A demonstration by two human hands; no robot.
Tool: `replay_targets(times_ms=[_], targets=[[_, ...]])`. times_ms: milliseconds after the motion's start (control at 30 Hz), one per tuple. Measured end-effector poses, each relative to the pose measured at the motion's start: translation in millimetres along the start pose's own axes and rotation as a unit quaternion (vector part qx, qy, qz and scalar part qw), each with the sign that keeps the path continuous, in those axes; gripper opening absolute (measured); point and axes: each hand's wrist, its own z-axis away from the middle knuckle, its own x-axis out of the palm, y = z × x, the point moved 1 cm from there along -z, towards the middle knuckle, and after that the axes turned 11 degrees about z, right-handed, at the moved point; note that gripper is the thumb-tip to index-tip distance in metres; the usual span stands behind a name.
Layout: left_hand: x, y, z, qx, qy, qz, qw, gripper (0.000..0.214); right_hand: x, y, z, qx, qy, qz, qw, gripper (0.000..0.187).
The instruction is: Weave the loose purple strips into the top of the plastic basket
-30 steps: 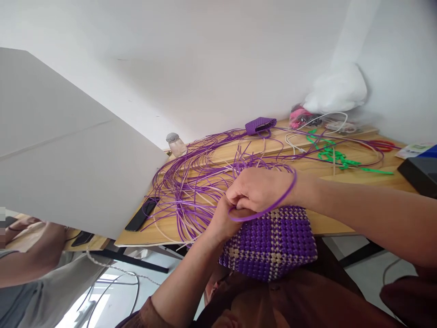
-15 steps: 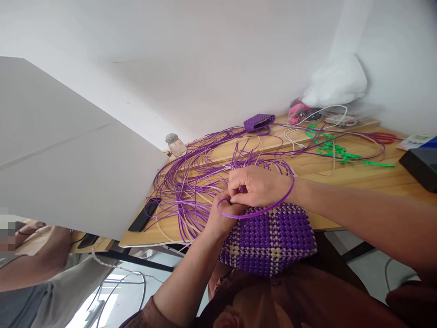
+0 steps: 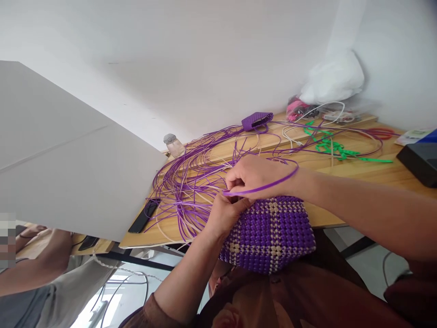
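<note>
Head view: fingers (image 3: 235, 175) at woven basket (image 3: 273, 232); packet (image 3: 412, 136) markings unreadable.

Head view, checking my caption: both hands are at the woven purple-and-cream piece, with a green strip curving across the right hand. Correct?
Wrong colour: the head view shows a purple strip curving across the right hand. The left hand and right hand are at the woven piece.

Watching from my distant seat, I notice that the purple strand (image 3: 273, 184), which was sagging in a wide curve half a second ago, now runs higher and flatter across the right hand (image 3: 256, 175). This hand is slightly higher too, and the strand no longer crosses before the thumb of the left hand (image 3: 223, 212).
</note>
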Motion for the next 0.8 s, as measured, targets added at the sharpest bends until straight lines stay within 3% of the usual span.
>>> replay_targets(times_ms=[167, 367, 500, 600, 800], targets=[[6.8, 4.5, 4.1, 0.010, 0.052, 0.011, 0.999, 0.036, -3.6, -12.3, -13.0, -0.030, -0.048, 0.017, 0.998, 0.024], [3.2, -0.9, 5.5, -0.022, 0.063, 0.074, 0.995, 0.037, -0.6, -4.2, -14.5, -0.008, -0.102, -0.076, 0.992, 0.022], [2.5, 1.0, 3.9, -0.020, 0.042, 0.109, 0.993, 0.030, 8.6, 5.8, -9.9, 0.020, -0.061, -0.119, 0.991, 0.022], [2.8, 6.0, 5.1, -0.062, 0.000, 0.086, 0.994, 0.025, 11.9, 13.3, -0.5, 0.053, 0.004, -0.151, 0.987, 0.017], [-1.5, 9.8, 4.4, -0.083, -0.030, 0.054, 0.995, 0.025, 19.1, 20.5, 45.9, 0.094, 0.151, -0.157, 0.972, 0.015]])
